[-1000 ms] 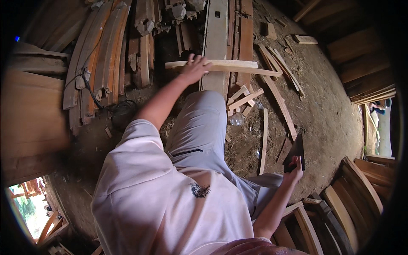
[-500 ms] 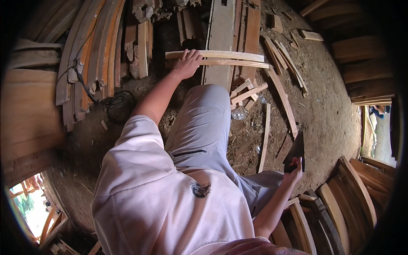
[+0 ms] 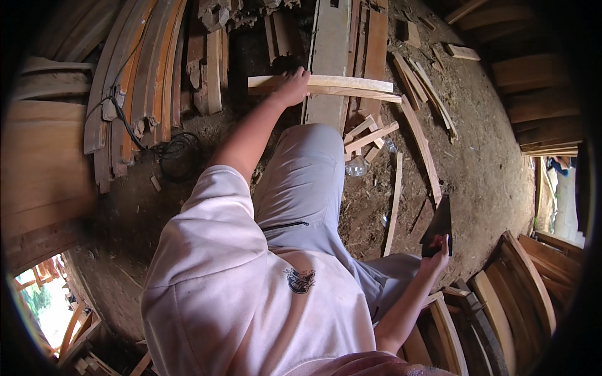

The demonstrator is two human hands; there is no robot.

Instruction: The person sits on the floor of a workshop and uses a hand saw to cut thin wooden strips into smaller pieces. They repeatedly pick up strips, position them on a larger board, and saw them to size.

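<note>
Ahead of my knee, two pale wooden strips lie crosswise over a long plank [image 3: 327, 47]. My left hand [image 3: 293, 86] is closed around both of them, left of their middle. The far strip [image 3: 351, 82] and the near strip [image 3: 367, 94] lie nearly side by side, and the near one reaches a little further right. Low on the right, my right hand [image 3: 437, 250] is closed on a hand saw [image 3: 441, 219] with a dark, tapering blade pointing away from me. My fingers hide most of its handle. The blade is apart from the strips.
Short wood offcuts [image 3: 371, 136] and a clear plastic bottle [image 3: 356, 167] lie right of my knee. Long thin strips [image 3: 421, 147] lie on the dirt floor. Stacked boards [image 3: 135, 81] and a black cable [image 3: 179, 149] are at the left; more boards [image 3: 495, 307] stand lower right.
My left hand has slid right along the wooden strips, and the gap between them has narrowed. My right hand still holds the hand saw in nearly the same place.
</note>
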